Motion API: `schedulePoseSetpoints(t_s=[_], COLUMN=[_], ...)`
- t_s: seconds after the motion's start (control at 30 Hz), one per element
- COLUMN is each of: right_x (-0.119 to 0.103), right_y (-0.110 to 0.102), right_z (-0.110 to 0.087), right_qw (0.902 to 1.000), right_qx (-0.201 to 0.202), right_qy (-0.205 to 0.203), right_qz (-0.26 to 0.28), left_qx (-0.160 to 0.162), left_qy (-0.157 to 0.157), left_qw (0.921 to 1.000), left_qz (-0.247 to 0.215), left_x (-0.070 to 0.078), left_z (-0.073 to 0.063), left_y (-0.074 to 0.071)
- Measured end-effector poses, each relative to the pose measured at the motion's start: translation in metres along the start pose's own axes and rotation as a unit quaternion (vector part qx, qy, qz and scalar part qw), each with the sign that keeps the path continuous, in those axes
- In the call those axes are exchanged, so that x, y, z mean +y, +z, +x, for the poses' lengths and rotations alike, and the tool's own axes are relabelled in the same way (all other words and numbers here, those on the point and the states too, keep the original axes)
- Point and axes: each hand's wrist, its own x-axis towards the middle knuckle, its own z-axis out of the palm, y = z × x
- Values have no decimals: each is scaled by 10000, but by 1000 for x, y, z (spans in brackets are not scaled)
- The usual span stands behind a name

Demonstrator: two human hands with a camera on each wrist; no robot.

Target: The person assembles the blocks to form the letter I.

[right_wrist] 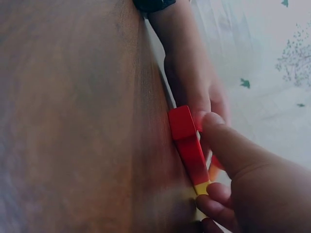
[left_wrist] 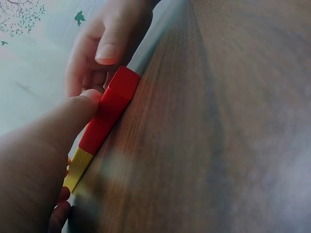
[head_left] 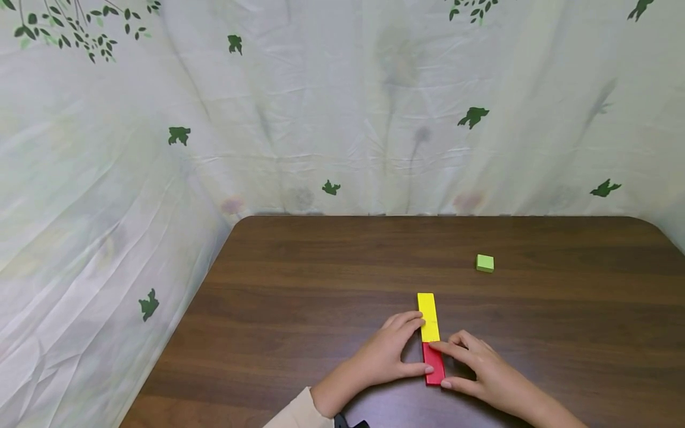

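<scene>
In the head view, from left to right, a pale fabric backdrop with green printed shapes point(head_left: 342, 89), a cream cloth sleeve point(head_left: 299, 413), a bare left hand point(head_left: 382, 356), a smooth, flat, oblong yellow block point(head_left: 429, 321), a smooth, flat, oblong red block point(head_left: 436, 359), a bare right hand point(head_left: 481, 365) and a small light-green block with a squarish top point(head_left: 484, 263) are being shown. The light-green block is being caught by the head view alone. In the left wrist view the near end face of the red block is being shown plainly, and the left thumb is being seen against its upper edge. In the right wrist view a black band point(right_wrist: 153, 4) is being revealed at the left wrist, only partly shown from the head.

The yellow and red blocks are being supported by a dark brown wood-grain table point(head_left: 278, 279), between the two hands. On the left, the yellow block is being touched by the left fingertips and the red block by the left thumb; the left hand is being held loosely extended. On the right, the red block is being touched by the index finger near the seam and by the thumb at its near right corner; the right hand is being held relaxed, its fingers gently bent.

The two blocks are being kept end to end, yellow farther, red nearer. Their shared long axis is being directed away from the person, the far end being angled slightly leftward.
</scene>
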Motion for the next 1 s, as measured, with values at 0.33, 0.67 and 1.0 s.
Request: schedulePoseSetpoints(t_s=[0.33,0.67,1.0], right_x=[0,8,20], right_y=[-4,-15,-27], right_z=[3,15,32], right_qw=[9980,9941,9922], right_qx=[541,1016,1248], right_qy=[108,-295,-19], right_qz=[295,258,45], left_qx=[-84,-231,-264], left_qy=[-102,-246,-262], left_qw=[9999,9993,9991], left_qz=[-53,-187,-212], left_x=[1,2,2], left_z=[0,0,0], left_y=[0,-1,-2])
